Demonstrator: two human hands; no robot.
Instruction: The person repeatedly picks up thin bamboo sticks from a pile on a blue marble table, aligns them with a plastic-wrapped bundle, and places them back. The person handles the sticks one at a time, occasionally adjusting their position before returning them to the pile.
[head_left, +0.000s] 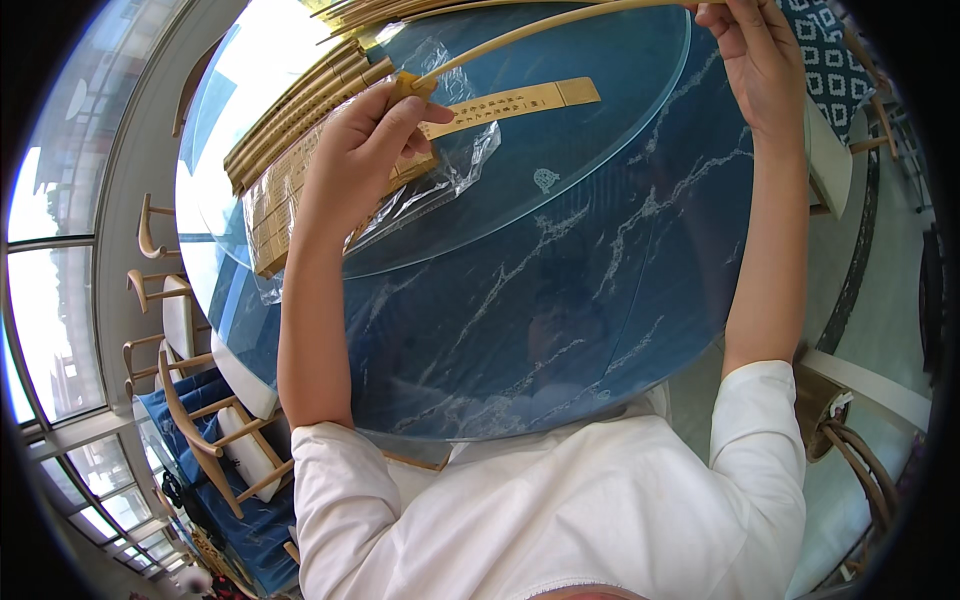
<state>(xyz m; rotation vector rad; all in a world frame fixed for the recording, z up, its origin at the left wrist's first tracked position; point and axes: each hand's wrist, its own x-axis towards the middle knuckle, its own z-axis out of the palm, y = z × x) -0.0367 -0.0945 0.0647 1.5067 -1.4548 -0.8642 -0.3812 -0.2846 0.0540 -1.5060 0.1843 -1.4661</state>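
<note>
A long, thin, pale bamboo stick stretches across the top of the view between my two hands. My left hand is closed in a pinch at its left end, where a small tan piece shows above the fingers. My right hand, high at the right, has its fingers curled on the stick's other end, partly cut off by the frame. Below the stick, a flat tan strip with dark writing runs out from behind my left hand. A plastic-wrapped bundle of tan slats lies beside my left forearm.
More tan rods lie on the bundle, and several thin sticks lie at the far edge. Everything rests on a round glass turntable over a dark blue marbled table. Wooden chairs stand at left; a stool at right.
</note>
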